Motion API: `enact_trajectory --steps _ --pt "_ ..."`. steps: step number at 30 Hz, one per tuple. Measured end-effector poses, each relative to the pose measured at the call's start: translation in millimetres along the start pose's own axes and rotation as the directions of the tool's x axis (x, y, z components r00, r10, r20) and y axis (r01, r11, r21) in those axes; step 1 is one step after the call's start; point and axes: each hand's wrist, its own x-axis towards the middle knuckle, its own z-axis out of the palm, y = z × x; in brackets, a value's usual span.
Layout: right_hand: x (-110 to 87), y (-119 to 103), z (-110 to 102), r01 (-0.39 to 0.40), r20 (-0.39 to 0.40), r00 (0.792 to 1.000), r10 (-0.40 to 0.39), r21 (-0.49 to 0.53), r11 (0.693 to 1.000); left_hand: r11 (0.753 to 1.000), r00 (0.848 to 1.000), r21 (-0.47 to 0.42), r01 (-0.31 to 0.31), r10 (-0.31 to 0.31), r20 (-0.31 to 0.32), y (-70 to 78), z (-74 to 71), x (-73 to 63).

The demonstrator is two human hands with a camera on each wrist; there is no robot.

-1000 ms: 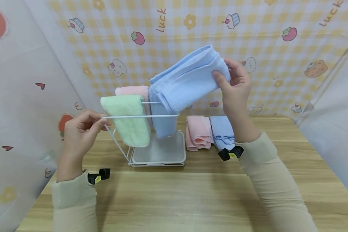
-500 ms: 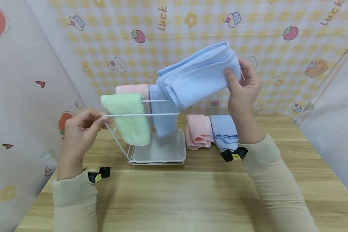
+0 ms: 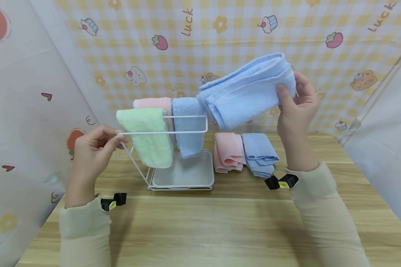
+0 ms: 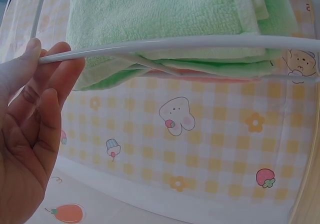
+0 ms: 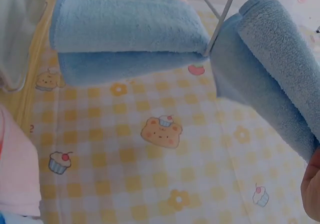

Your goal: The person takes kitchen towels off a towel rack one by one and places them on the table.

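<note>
My left hand (image 3: pixel 95 157) pinches the near left corner of a white wire rack (image 3: pixel 187 132) between thumb and fingers. Over the rack's bars hang a green towel (image 3: pixel 146 142), a pink towel (image 3: pixel 153 102) behind it, and a blue towel (image 3: pixel 188 142) on the far bar. Up in the air to the right of the rack, my right hand (image 3: pixel 297 107) holds a folded blue towel (image 3: pixel 248 92) by its right end, thumb in front. In the right wrist view, the held towel (image 5: pixel 285 59) appears beside the rack's end, and only part of the hand shows.
Beneath the bars sits a pale tray (image 3: pixel 183 176) in the rack's base. A folded pink towel (image 3: pixel 230 152) and another folded blue towel (image 3: pixel 260 152) lie on the wooden table (image 3: pixel 207 230) right of the rack. A checked cloth backdrop (image 3: pixel 220 44) stands behind.
My right hand has moved right with the blue towel, away from above the rack, uncovering the hung blue towel and the rack's right end. My left hand has stayed at the rack's corner.
</note>
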Motion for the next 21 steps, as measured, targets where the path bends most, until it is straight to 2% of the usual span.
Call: enact_trajectory --steps 2,7,12,18,21 --pt "0.2 0.1 -5.9 -0.009 -0.017 1.0 0.009 -0.004 1.0 1.0 1.0 0.002 0.002 -0.002 0.001 0.3 0.0 0.1" --pt "-0.8 4.8 -27.3 0.008 -0.002 1.0 -0.008 -0.103 0.995 1.0 1.0 0.003 0.001 -0.001 0.002 -0.3 0.3 -0.5" --pt "-4.1 6.2 -58.8 0.01 0.042 0.999 -0.005 -0.137 0.991 1.0 1.0 0.004 0.004 -0.004 -0.001 -1.2 0.4 -2.3" --pt "-7.4 -8.4 -101.0 0.002 0.137 0.99 0.022 -0.173 0.985 1.0 1.0 0.0 0.002 -0.002 0.002 -0.9 0.3 -1.1" --pt "-6.1 -20.2 -118.2 -0.027 0.155 0.986 0.061 -0.215 0.976 1.0 1.0 0.004 -0.013 0.013 0.004 -2.4 -0.1 -0.6"
